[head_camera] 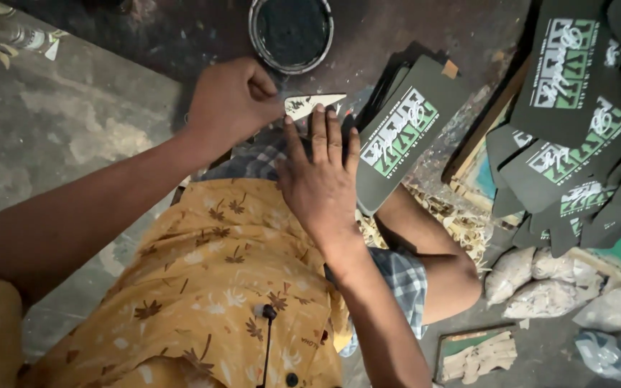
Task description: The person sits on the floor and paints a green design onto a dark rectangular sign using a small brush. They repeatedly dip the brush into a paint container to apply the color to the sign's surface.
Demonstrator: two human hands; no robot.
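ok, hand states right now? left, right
Left hand: closed, gripping the pale pointed tool.
Right hand: open, flat, fingers extended beside the dark printed piece; holds nothing.

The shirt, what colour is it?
Mustard yellow shirt with brown leaf prints, seen in the head view.

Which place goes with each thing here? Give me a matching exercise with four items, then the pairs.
Things:
1. pale pointed strip
2. round tin
3. dark printed piece
4. whitish bags

Places:
A. floor, lower right
B. top centre, above the hands
C. just right of the right hand
D. pinched by the left hand

Pairs: 1-D, 2-B, 3-C, 4-A
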